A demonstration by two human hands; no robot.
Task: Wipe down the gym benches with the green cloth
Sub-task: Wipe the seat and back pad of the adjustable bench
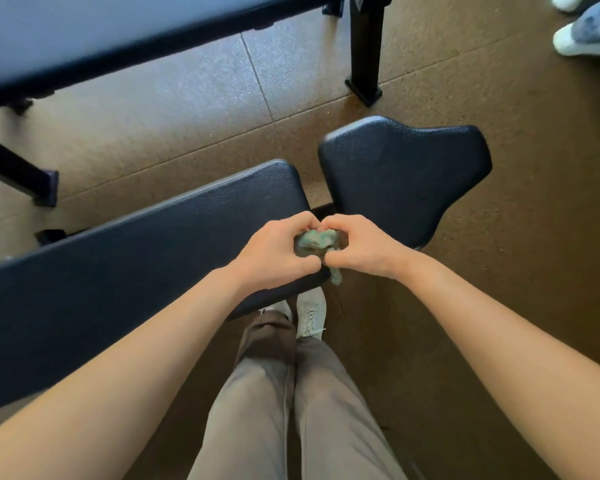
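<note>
- While the green cloth (315,241) is bunched into a small wad, it is held between both hands over the end of the near bench's long pad (153,254), close to the gap before the seat pad (406,174).
- One side of the wad is gripped by the left hand (274,252), its fingers curled tight. The other side is gripped the same way by the right hand (361,245), and a tail of cloth hangs below.
- The cloth is probably being gathered so that a firm face can be pressed to the pad.
- Contact with the pad cannot be told.
- A second bench (118,36) is seen well apart, judged not yet reached.
</note>
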